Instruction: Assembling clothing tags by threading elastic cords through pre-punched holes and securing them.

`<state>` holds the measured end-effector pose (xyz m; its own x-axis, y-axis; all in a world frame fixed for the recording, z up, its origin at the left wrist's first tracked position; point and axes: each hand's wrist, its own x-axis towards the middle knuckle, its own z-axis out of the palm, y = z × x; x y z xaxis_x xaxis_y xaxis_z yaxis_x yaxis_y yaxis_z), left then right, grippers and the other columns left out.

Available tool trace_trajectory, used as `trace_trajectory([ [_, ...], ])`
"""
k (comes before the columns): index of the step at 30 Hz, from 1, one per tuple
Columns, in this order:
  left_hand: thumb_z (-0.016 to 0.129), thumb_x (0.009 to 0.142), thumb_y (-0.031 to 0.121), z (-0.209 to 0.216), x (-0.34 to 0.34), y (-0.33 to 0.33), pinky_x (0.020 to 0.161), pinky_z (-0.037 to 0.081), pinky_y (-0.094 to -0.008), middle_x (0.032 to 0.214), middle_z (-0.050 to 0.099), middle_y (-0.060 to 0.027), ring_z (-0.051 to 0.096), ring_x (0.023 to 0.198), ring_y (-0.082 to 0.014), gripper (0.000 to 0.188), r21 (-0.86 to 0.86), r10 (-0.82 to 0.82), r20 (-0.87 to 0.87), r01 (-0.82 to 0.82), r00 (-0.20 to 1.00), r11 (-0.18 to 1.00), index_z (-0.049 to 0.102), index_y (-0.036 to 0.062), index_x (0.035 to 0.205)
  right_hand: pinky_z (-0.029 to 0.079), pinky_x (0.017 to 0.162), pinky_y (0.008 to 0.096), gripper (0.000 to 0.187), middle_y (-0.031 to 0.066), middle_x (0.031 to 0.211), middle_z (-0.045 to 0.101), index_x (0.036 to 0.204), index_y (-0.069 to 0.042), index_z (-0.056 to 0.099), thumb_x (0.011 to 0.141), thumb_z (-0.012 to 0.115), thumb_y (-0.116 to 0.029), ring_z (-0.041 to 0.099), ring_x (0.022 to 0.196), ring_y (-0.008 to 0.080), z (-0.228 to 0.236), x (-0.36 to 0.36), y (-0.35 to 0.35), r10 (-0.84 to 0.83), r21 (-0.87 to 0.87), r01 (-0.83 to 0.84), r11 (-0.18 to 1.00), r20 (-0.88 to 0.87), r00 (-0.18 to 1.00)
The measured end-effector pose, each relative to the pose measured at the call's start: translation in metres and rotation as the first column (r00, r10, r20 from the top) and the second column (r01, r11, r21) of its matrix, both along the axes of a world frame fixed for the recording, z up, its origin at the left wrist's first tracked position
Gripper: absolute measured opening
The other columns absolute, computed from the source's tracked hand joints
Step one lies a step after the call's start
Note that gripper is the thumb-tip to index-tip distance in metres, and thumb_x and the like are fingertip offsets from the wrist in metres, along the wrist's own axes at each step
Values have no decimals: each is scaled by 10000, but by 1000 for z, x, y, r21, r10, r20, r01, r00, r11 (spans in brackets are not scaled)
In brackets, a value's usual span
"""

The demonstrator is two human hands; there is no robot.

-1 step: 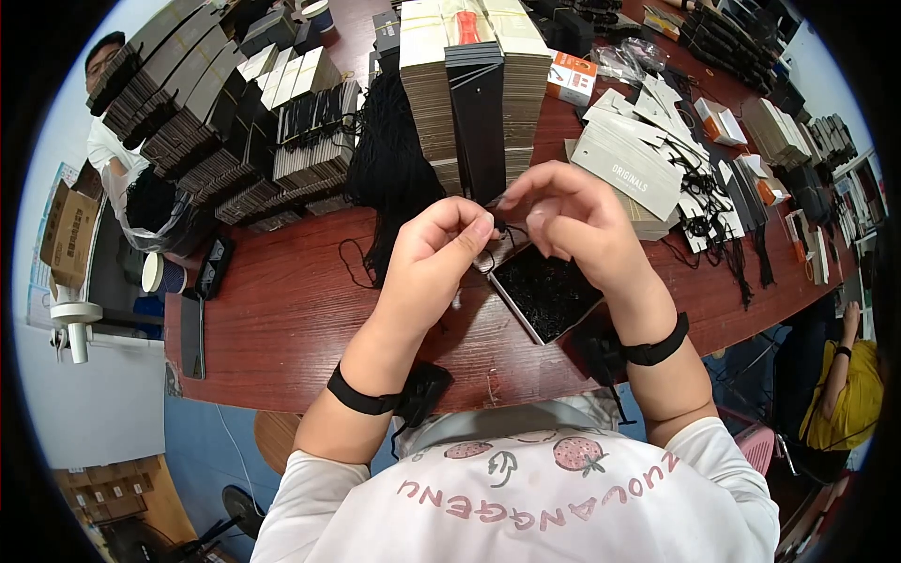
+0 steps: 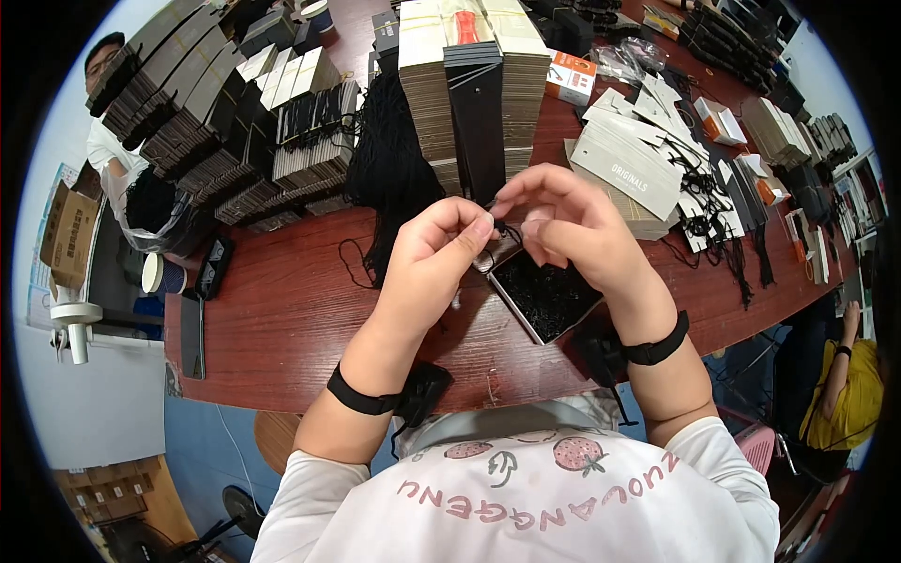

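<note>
My left hand (image 2: 441,239) is closed in a pinch on a thin black cord (image 2: 505,231), just above the near side of the table. A small dark knot or loop of this cord shows between the two hands. My right hand (image 2: 572,220) is curled close beside it, its index finger arched over toward the left fingertips. Its thumb and lower fingers come together at the cord, partly hiding it. Below the right hand lies a shallow tray (image 2: 514,310) filled with black bits. In front of both hands stands a tall black card strip (image 2: 479,131) against stacked boards.
Stacks of grey-beige cards (image 2: 427,103) rise ahead, with a bundle of black cords (image 2: 389,159) on their left. More card stacks (image 2: 216,141) fill the left. Loose tags with cords (image 2: 699,202) lie right. A phone (image 2: 191,336) rests at the left edge. Other people sit at both sides.
My right hand has shifted slightly; its thumb and lower fingers have drawn in toward the cord. The left hand has stayed in place.
</note>
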<state>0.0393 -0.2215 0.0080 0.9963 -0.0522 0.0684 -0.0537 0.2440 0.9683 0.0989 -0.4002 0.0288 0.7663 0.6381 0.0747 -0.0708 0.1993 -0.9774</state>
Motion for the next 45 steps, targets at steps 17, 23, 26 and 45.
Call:
trace_trajectory([
  [17, 584, 894, 150, 0, 1, -1, 562, 312, -150, 798, 590, 22, 413, 634, 7, 121, 47, -3, -44, 5, 999, 999, 608, 33, 912, 319, 464, 159, 95, -33, 697, 565, 872, 1, 610, 820, 632, -76, 456, 559, 9, -6, 5, -5, 53, -80, -65, 995, -150, 987],
  [23, 584, 894, 149, 0, 1, -1, 558, 313, -152, 794, 593, 23, 412, 631, 6, 122, 64, -3, -80, 9, 997, 998, 607, 31, 911, 393, 556, 160, 116, -14, 751, 612, 888, 12, 645, 813, 658, -76, 513, 651, 13, -2, 4, -5, -5, -138, -8, 990, -89, 996],
  [26, 584, 893, 149, 0, 2, -1, 553, 310, -155, 790, 592, 26, 407, 625, 4, 124, 71, -2, -79, 8, 997, 997, 607, 29, 911, 409, 573, 166, 120, -7, 758, 619, 887, 19, 655, 806, 667, -69, 527, 665, 15, 0, 4, -6, -37, -174, 26, 984, -60, 997],
  [45, 524, 940, 180, -5, 5, -1, 500, 272, -187, 655, 470, 37, 335, 541, -26, 202, -66, -96, -46, 93, 994, 993, 574, 24, 823, 333, 499, 157, 98, -52, 614, 560, 843, 17, 675, 803, 684, -72, 433, 547, -7, -1, 4, -5, -70, -187, 59, 981, -50, 996],
])
